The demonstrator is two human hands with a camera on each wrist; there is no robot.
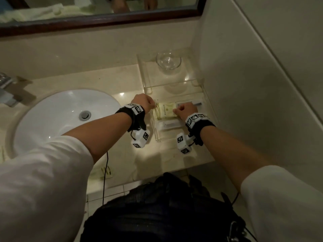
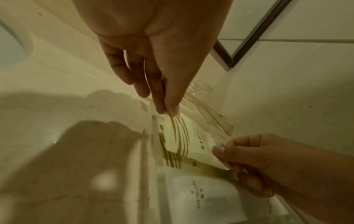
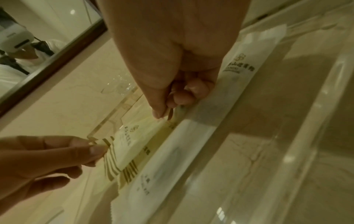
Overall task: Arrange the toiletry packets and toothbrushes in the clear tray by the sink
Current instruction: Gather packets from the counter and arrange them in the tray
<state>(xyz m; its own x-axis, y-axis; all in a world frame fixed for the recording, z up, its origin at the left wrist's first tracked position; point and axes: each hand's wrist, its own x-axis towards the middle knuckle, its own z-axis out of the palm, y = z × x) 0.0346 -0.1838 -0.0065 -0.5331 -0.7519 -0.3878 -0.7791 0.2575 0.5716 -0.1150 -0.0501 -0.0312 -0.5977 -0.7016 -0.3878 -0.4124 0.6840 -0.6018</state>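
A beige marble counter (image 1: 73, 79) is carrying a white oval sink (image 1: 57, 117) on the person's left; a dark-framed mirror (image 1: 97, 23) is hanging above; on the counter's right end, against the wall, a clear tray (image 1: 158, 137) is sitting, and behind it a raised clear shelf (image 1: 145, 79) is holding an empty glass bowl (image 1: 168, 60); inside the tray a cream toiletry packet with gold stripes (image 1: 165, 110) is lying across the middle, with a white wrapped toothbrush (image 1: 168, 125) just beside it on the near side and another wrapped toothbrush (image 1: 190, 103) on the far side; the left hand (image 1: 144, 103) is pinching the packet's striped end between thumb and fingertips; the right hand (image 1: 186, 110) is pinching the opposite end, its other fingers curling under the palm
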